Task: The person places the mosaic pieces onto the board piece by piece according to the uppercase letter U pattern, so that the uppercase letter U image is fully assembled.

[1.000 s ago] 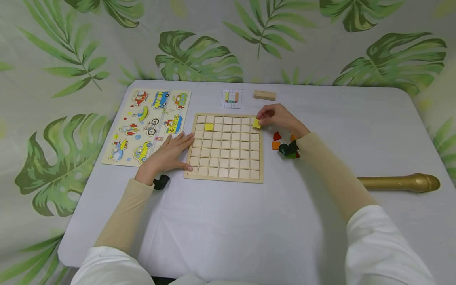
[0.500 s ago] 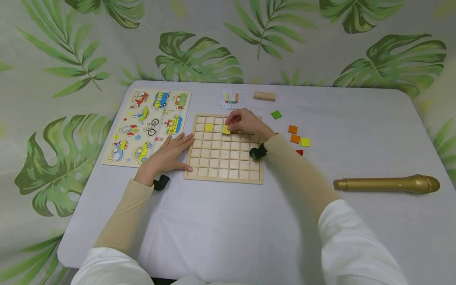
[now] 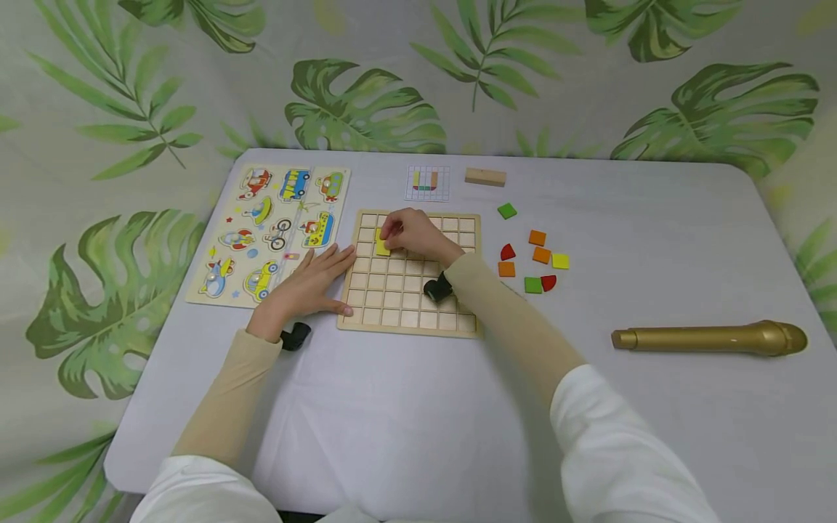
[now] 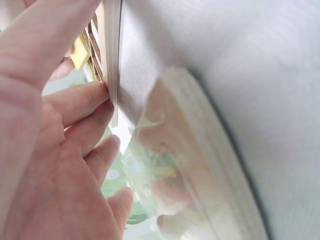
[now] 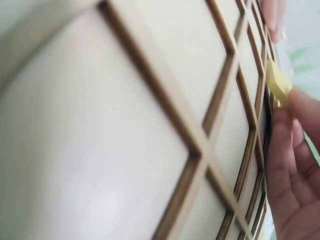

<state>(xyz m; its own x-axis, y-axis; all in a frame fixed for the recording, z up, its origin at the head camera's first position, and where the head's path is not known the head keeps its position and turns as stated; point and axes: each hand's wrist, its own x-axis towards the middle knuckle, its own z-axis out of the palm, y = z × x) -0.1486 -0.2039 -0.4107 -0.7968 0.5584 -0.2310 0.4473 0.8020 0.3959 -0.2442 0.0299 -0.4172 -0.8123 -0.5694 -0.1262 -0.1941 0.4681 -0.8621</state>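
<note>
My right hand pinches a yellow square tile between thumb and fingers, tilted over the upper left of the wooden grid board. It overlaps another yellow tile that lies in a cell there. My left hand rests at the board's left edge with spread fingers, thumb on the lower left corner. In the left wrist view its fingertips touch the board's side. To the right of the board lie loose tiles: green squares, orange squares, a yellow square and red quarter-rounds.
A vehicle picture puzzle lies left, partly under the left hand. Behind the board are a small pattern card and a wooden block. A gold microphone-shaped object lies on the right of the white table.
My right hand has carried the yellow tile leftward across the board, from its upper right edge to beside the other yellow tile. The left hand has stayed in place.
</note>
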